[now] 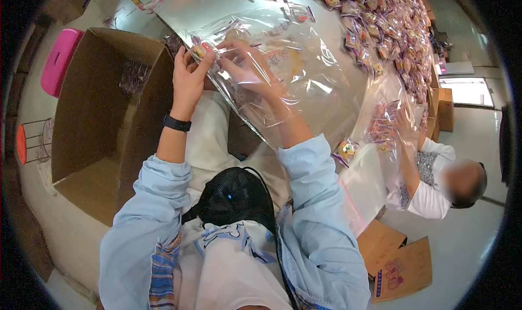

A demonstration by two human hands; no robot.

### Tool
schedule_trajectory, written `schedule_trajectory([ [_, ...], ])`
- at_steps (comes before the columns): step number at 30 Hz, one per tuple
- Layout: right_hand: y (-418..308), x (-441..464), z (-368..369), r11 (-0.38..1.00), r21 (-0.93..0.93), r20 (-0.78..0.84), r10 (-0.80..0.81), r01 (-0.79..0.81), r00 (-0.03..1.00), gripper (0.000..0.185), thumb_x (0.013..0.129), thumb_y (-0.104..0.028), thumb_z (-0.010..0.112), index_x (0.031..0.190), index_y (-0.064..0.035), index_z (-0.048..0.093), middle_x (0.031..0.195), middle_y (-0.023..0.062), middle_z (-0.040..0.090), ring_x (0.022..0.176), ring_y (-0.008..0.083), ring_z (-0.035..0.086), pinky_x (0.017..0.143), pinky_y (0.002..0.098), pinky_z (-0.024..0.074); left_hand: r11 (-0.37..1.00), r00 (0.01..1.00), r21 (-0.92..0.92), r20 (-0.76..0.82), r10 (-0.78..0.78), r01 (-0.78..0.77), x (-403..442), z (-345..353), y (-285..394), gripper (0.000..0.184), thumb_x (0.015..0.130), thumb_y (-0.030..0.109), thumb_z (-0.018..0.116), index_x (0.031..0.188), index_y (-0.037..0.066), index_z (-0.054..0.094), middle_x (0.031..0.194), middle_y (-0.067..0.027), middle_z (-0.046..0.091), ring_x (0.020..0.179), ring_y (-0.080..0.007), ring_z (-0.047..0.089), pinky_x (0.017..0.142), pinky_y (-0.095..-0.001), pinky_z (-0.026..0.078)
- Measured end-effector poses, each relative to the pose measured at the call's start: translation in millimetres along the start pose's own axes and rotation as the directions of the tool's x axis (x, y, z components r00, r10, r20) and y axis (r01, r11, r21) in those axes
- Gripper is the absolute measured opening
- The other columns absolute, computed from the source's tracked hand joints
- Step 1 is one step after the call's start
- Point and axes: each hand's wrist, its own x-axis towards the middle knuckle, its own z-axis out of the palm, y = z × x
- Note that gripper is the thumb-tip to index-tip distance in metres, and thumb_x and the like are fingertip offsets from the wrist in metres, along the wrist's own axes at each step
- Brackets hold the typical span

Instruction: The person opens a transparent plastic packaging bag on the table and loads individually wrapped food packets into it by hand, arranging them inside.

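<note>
My left hand (188, 84), with a black band on its wrist, pinches a small wrapped snack packet (200, 51) between thumb and fingers at the table's edge. Close to it, my right hand (244, 68) has its fingers curled. Glossy film of a large clear plastic bag (321, 87) lies over that hand and its forearm, so what the fingers grip is unclear. The bag spreads across the table in front of me, and a few packets show through or beside its far part. Another wrapped packet (300, 13) lies near the bag's far edge.
A big pile of wrapped snack packets (380, 24) covers the table's far right. An open cardboard box (89, 114) stands at my left, by a pink stool (61, 62). At right, a co-worker (429, 171) handles a clear bag of packets (385, 119). Cardboard (402, 269) lies below.
</note>
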Motion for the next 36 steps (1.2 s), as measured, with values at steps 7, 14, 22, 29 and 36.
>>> schedule_trajectory([
  [7, 3.9, 5.5, 0.6, 0.975, -0.205, 0.132, -0.053, 0.079, 0.990, 0.043, 0.089, -0.022, 0.065, 0.130, -0.0087, 0.061, 0.103, 0.0190, 0.073, 0.092, 0.0316, 0.072, 0.081, 0.0420, 0.0551, 0.957, 0.945, -0.021, 0.166, -0.283, 0.290, -2.2, -9.9, 0.9, 0.085, 0.084, 0.030, 0.085, 0.145, -0.007, 0.039, 0.127, -0.0154, 0.059, 0.099, -0.0201, 0.066, 0.076, -0.0314, 0.060],
  [14, -10.4, 1.3, -10.2, 0.991, -0.135, 0.106, 0.031, -0.017, 0.994, 0.049, 0.091, -0.038, 0.065, 0.130, -0.0084, 0.062, 0.107, 0.0203, 0.072, 0.097, 0.0372, 0.070, 0.084, 0.0428, 0.0544, 0.957, 0.965, -0.122, 0.037, -0.261, 0.263, -8.8, -9.4, 23.0, 0.056, 0.094, 0.033, 0.071, 0.136, 0.000, 0.052, 0.112, -0.0050, 0.064, 0.094, -0.0122, 0.063, 0.065, -0.0277, 0.060],
  [22, 21.6, 11.7, -9.9, 0.950, -0.265, 0.228, -0.107, 0.167, 0.968, 0.048, 0.095, -0.041, 0.060, 0.130, -0.0091, 0.063, 0.114, 0.0210, 0.067, 0.105, 0.0404, 0.066, 0.090, 0.0465, 0.0525, 0.962, 0.959, -0.033, 0.089, -0.268, 0.272, 3.1, -10.1, 23.9, 0.053, 0.093, 0.027, 0.076, 0.137, 0.010, 0.053, 0.116, -0.0030, 0.064, 0.100, -0.0119, 0.063, 0.071, -0.0275, 0.056],
  [29, 19.1, 5.0, -0.6, 0.903, -0.364, 0.140, -0.188, 0.228, 0.972, 0.051, 0.095, -0.038, 0.059, 0.141, -0.0161, 0.058, 0.126, 0.0229, 0.063, 0.107, 0.0416, 0.065, 0.094, 0.0487, 0.0518, 0.968, 0.973, -0.122, 0.100, -0.208, 0.219, 3.1, -11.1, 7.1, 0.046, 0.092, 0.025, 0.077, 0.130, 0.009, 0.058, 0.110, -0.0004, 0.066, 0.093, -0.0096, 0.064, 0.069, -0.0253, 0.053],
  [36, 17.2, 4.0, -3.5, 0.940, -0.292, -0.103, -0.213, 0.175, 0.972, 0.062, 0.075, -0.013, 0.069, 0.133, -0.0029, 0.054, 0.129, 0.0215, 0.055, 0.121, 0.0396, 0.053, 0.102, 0.0477, 0.0449, 0.946, 0.958, -0.157, 0.011, -0.286, 0.284, 6.7, 1.7, 10.1, 0.028, 0.092, 0.029, 0.076, 0.111, 0.011, 0.067, 0.096, 0.0023, 0.070, 0.084, -0.0074, 0.065, 0.065, -0.0233, 0.050],
])
